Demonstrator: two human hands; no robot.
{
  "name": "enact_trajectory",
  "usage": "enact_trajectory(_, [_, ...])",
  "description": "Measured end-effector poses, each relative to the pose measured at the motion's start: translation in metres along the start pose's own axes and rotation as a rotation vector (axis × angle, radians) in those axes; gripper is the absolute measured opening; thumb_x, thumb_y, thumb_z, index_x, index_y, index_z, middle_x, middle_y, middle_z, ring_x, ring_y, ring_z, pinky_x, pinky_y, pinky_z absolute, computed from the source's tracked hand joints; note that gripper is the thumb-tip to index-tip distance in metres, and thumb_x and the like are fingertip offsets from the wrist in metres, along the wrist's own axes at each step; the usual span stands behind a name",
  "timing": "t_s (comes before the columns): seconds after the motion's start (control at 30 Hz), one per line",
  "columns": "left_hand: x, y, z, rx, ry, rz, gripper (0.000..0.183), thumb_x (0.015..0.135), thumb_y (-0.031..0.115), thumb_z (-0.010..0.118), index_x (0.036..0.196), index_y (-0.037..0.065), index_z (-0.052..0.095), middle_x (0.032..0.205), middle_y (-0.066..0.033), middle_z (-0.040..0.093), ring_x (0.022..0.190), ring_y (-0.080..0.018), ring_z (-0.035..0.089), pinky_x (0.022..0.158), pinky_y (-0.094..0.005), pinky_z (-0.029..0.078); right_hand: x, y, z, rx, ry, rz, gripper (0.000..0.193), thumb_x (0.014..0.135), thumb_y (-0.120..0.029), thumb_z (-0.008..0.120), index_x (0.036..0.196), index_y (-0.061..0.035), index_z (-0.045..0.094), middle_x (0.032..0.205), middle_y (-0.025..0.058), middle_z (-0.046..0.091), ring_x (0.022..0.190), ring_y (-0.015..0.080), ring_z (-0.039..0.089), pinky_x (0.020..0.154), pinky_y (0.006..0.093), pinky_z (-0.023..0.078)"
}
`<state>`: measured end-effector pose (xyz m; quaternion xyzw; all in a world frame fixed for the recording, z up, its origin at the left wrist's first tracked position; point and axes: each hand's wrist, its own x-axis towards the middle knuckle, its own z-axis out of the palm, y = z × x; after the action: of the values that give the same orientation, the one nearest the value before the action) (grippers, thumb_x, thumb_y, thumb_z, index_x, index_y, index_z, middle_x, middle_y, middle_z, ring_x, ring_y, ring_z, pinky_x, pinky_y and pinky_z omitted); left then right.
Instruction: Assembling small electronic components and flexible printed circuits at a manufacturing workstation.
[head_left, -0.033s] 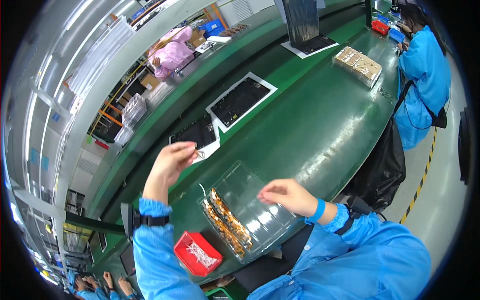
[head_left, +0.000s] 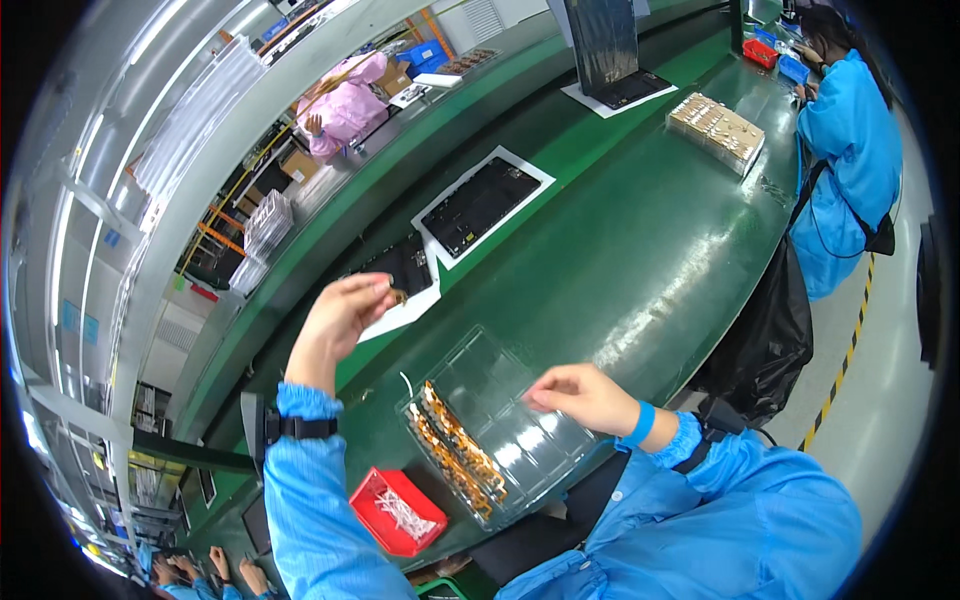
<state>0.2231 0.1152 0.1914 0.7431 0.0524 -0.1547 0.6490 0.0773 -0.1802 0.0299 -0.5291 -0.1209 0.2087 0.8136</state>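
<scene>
My left hand (head_left: 348,312) is raised over the bench beside the nearer black panel (head_left: 408,262), which lies on a white sheet and is partly hidden by the hand. Its thumb and fingertips pinch a small brownish flex cable (head_left: 400,297). My right hand (head_left: 582,396) hovers at the right side of a clear plastic tray (head_left: 480,350), its thumb and forefinger pressed together; whether anything is between them is too small to see. Two rows of orange-and-white flex cables (head_left: 462,440) lie in the left part of the tray.
A red bin (head_left: 398,510) of white strips stands left of the tray. Another black panel (head_left: 480,205) lies farther along the green bench (head_left: 640,260). A tray of tan parts (head_left: 715,130) sits at the far right, near a co-worker in blue (head_left: 845,150). Beyond is a person in pink.
My left hand has risen slightly with the flex cable, which now shows at a different angle. My right hand has shifted a little to the right.
</scene>
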Motion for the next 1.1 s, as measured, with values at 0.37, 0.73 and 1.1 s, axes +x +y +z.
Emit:
enact_trajectory(0.37, [0.175, -0.059, -0.120, -0.343, 0.219, -0.002, 0.013, 0.089, -0.001, 0.064, 0.103, -0.003, 0.065, 0.096, -0.0098, 0.067, 0.082, -0.0179, 0.067, 0.067, -0.0208, 0.059, -0.006, 0.033, -0.044, -0.188, 0.221, 0.053, 0.018, 0.094, -0.014, 0.062, 0.098, 0.0034, 0.066, 0.086, 0.0076, 0.071, 0.082, 0.0104, 0.066, 0.075, 0.0256, 0.053])
enact_trajectory(0.73, [0.201, -0.143, -0.175, 0.216, 0.503, -0.044, 0.018, 0.084, 0.004, 0.071, 0.099, -0.005, 0.067, 0.087, -0.0110, 0.068, 0.065, -0.0156, 0.065, 0.058, -0.0225, 0.055, -0.003, 0.029, -0.055, -0.195, 0.203, 0.024, 0.013, 0.094, -0.007, 0.060, 0.097, 0.0044, 0.066, 0.087, 0.0094, 0.069, 0.083, 0.0141, 0.068, 0.075, 0.0273, 0.056])
enact_trajectory(1.1, [0.186, -0.150, -0.175, 1.355, 0.683, 0.506, 0.038, 0.084, 0.018, 0.069, 0.119, 0.004, 0.062, 0.122, -0.0157, 0.064, 0.090, -0.0342, 0.069, 0.081, -0.0421, 0.054, -0.010, 0.016, -0.066, -0.223, 0.192, 0.024, 0.012, 0.094, -0.006, 0.059, 0.095, 0.0043, 0.066, 0.086, 0.0087, 0.068, 0.080, 0.0136, 0.068, 0.072, 0.0267, 0.056])
